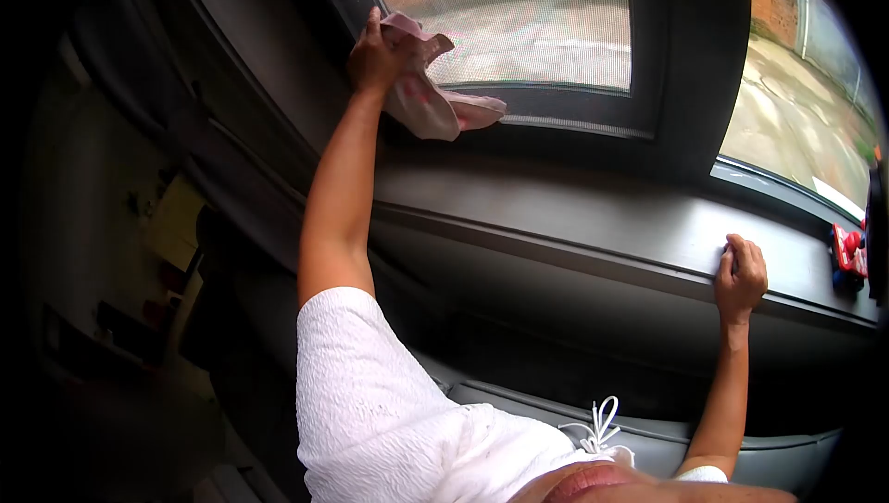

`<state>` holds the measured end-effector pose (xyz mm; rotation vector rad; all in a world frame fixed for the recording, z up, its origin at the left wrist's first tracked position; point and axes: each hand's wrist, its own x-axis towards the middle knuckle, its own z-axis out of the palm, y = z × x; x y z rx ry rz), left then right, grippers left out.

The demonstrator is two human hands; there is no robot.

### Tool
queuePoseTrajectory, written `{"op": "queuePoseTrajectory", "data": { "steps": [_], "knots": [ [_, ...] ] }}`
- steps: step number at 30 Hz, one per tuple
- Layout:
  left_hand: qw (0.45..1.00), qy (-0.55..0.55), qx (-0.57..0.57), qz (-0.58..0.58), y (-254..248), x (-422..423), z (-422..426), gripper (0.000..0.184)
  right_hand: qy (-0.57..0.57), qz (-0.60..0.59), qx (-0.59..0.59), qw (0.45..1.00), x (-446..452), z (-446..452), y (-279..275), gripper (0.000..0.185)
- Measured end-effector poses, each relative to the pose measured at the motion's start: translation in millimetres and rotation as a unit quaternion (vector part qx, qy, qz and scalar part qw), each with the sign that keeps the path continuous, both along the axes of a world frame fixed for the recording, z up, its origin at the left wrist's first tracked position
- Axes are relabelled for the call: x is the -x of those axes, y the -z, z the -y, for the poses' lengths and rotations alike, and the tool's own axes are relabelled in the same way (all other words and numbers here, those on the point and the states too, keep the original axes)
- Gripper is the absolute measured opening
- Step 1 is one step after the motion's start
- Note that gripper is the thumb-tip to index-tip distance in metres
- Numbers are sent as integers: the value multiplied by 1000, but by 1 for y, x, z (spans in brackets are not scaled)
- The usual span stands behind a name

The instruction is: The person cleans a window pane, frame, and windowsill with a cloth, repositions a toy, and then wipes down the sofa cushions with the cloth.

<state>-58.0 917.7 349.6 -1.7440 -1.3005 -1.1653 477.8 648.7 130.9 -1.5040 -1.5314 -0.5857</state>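
My left hand (373, 60) is raised to the lower left corner of a dark window frame (565, 114). Its fingers are closed on a thin pinkish-white cloth (424, 103), which hangs loosely over the corner of the frame, partly in front of the mesh screen (528, 21). Lower down on the right, my right hand (744, 279) rests at the front edge of the grey windowsill (556, 211). Its fingers are curled into a loose fist, and nothing shows in them.
A small red and blue toy (848, 253) stands at the right end of the sill. A dark curtain (199, 146) hangs to the left. Below the sill is the padded grey back of a seat (532, 403). A second pane (796, 114) shows paved ground outside.
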Motion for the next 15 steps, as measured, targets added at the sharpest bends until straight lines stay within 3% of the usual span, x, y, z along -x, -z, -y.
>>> {"op": "queuePoseTrajectory", "data": {
  "steps": [3,15],
  "knots": [
    [998,17,45,36,-2,-2,2,91,-2,3,-2,1000,0,1,0,17],
    [1000,-3,11,15,1,-6,6,93,-4,2,-2,1000,1,1,-1,16]
  ]
}}
